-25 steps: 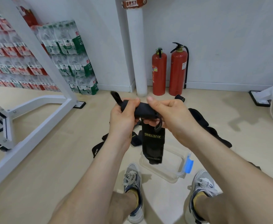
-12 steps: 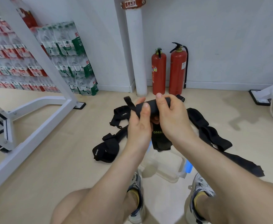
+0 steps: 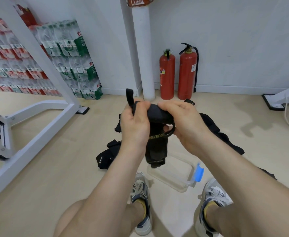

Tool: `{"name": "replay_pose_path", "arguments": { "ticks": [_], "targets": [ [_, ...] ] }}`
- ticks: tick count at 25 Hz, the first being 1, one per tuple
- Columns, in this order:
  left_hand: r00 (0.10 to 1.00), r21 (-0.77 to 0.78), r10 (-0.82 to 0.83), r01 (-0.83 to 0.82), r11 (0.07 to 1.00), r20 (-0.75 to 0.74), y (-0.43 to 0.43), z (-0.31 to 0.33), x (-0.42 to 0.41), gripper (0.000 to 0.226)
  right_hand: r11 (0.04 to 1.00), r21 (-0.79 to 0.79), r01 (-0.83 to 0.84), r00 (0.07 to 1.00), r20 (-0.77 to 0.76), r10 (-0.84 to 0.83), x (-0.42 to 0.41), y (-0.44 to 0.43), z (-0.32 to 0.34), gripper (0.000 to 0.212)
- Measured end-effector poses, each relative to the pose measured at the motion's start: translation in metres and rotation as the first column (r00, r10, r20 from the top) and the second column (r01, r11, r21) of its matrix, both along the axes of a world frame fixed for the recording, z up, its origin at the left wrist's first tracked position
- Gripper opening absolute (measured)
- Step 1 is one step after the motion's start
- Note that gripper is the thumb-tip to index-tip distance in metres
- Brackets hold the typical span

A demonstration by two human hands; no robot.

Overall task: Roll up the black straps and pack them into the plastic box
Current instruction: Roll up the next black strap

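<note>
I hold a black strap (image 3: pixel 157 147) in the air above the floor, its top part wound into a roll between my fingers. My left hand (image 3: pixel 134 125) grips the roll's left end, where a short loop sticks up. My right hand (image 3: pixel 183 124) grips the right end, with a ring hanging under it. The strap's free tail with yellow lettering hangs down over the clear plastic box (image 3: pixel 184 183), which sits on the floor between my feet and has a blue latch (image 3: pixel 198 172). More black straps (image 3: pixel 106 155) lie on the floor behind the box, left and right (image 3: pixel 222 135).
Two red fire extinguishers (image 3: pixel 186 72) stand against the wall beside a white pillar (image 3: pixel 142 53). A white metal frame (image 3: pixel 37 106) runs along the left, with stacked packs of water bottles (image 3: pixel 68 59) behind it. My shoes (image 3: pixel 141 199) flank the box. A white cable lies at far right.
My hands have dropped slightly and moved apart after turning the roll. The hanging tail shows longer than half a second ago and reaches down to the box.
</note>
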State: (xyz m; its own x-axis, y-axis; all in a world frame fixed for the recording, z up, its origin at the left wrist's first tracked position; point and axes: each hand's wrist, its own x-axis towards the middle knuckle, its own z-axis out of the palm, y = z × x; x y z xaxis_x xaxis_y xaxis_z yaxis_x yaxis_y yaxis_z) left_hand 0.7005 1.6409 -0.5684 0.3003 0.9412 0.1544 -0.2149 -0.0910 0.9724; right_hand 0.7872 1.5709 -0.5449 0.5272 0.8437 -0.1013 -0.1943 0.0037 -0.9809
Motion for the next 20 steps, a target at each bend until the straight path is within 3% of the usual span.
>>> {"name": "replay_pose_path", "arguments": {
  "ticks": [3,4,8,11,13,17,20],
  "targets": [
    [0.999,-0.051,0.014,-0.016,0.999,-0.04,-0.001,-0.003,-0.001,0.022,0.994,-0.046,-0.103,0.927,-0.367,0.08,-0.008,-0.002,0.001,0.015],
    [0.999,-0.046,-0.005,0.003,0.999,-0.049,-0.003,-0.005,0.0,0.02,0.996,-0.036,-0.084,0.908,-0.415,0.062,-0.011,-0.002,0.001,0.016],
    [0.996,-0.017,-0.082,0.081,0.997,-0.039,-0.013,-0.01,0.004,0.016,0.99,0.045,0.134,0.959,-0.256,-0.118,-0.018,0.001,-0.003,0.028],
    [0.995,-0.017,-0.085,0.084,0.996,-0.06,-0.018,-0.009,0.002,0.025,0.984,0.001,0.178,0.98,-0.093,-0.177,-0.016,0.004,-0.007,0.025],
    [0.995,-0.064,-0.057,0.052,0.997,-0.078,-0.014,-0.009,0.001,0.024,0.995,-0.031,0.099,0.994,-0.031,-0.1,-0.012,0.003,-0.008,0.028],
    [0.997,-0.054,-0.024,0.021,0.998,-0.069,-0.004,-0.004,-0.003,0.025,0.967,0.012,-0.253,0.967,0.039,0.253,0.003,-0.006,0.001,0.024],
    [0.992,-0.039,-0.111,0.109,0.993,-0.058,0.001,0.0,-0.007,0.029,0.974,0.043,-0.224,0.975,0.02,0.223,0.008,-0.004,-0.001,0.023]
  ]
}}
